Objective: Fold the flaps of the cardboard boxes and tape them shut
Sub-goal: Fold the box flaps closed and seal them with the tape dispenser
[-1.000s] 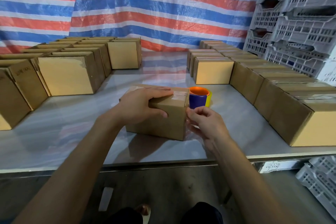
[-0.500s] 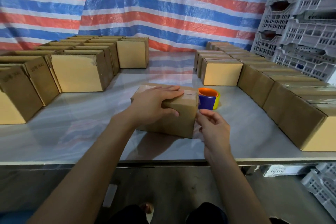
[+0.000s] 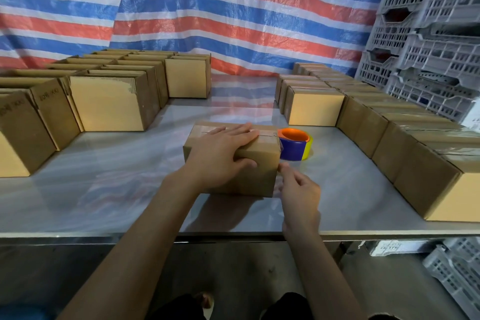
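Note:
A small closed cardboard box [image 3: 257,171] stands near the table's front edge, with clear tape [image 3: 265,135] along its top seam. My left hand [image 3: 220,153] lies on the box, fingers flat across the top and thumb on the front face. My right hand [image 3: 298,189] is at the box's right front corner. Its fingers are curled, and thumb and forefinger pinch at the tape end on the box's right side. The tape there is barely visible. An orange, blue and yellow tape roll [image 3: 294,147] stands just behind the box's right side.
Rows of cardboard boxes [image 3: 109,104] fill the table's left side. Another row of boxes [image 3: 405,153] lines the right side. Grey plastic crates [image 3: 436,34] are stacked at the far right. The steel table's front edge [image 3: 104,235] is near me, with a striped tarp behind.
My right hand has slid slightly down along the box's right front corner. My left hand stays on the box top. The camera has drifted left.

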